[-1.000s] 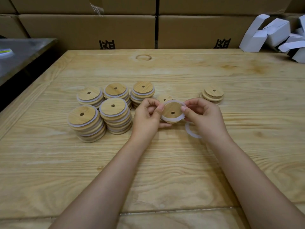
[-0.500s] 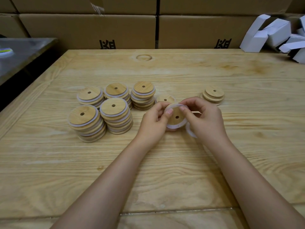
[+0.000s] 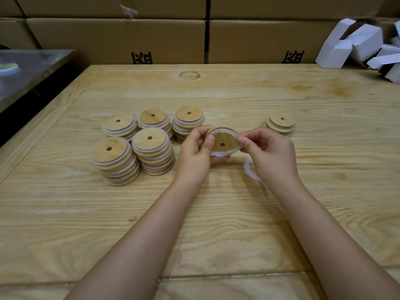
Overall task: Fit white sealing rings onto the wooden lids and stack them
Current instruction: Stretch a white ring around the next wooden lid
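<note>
Wooden lid (image 3: 224,144), gripped in left hand (image 3: 195,152): likely light, rigid; hold by rim. White sealing ring (image 3: 218,153), pinched by right hand (image 3: 270,152): probably soft, stretchy.

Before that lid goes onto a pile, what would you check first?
1. Left hand grips the lid: ok.
2. White ring seated all round the lid: cannot tell; the right hand pinches its edge.
3. Nearby finished stack upright: ok.
4. Spare ring lying beside the right hand: ok.
5. Bare lids waiting farther right: ok.
</note>
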